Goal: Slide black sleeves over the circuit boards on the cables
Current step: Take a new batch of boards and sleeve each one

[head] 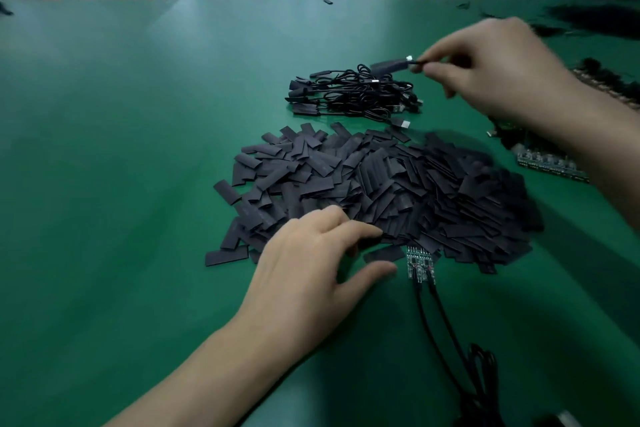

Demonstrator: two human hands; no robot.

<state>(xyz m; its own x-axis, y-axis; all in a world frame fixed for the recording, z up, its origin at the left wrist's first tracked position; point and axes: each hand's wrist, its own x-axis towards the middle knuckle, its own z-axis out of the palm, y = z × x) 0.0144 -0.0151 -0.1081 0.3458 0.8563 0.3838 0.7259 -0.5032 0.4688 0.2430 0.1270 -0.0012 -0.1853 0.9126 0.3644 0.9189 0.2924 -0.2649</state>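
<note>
Two bare circuit boards (420,263) on black cables (437,315) lie at the near edge of the pile of sleeves (381,191) on the green table (104,149). The left hand (311,263) rests just left of them, fingers loose and spread, grasping nothing, with its thumb tip beside the boards and its forefinger on the pile's edge. Beyond the pile sits a bundle of sleeved cables (349,94). Above it the right hand (485,69) pinches one cord (391,65), whose sleeve juts left of the fingertips.
</note>
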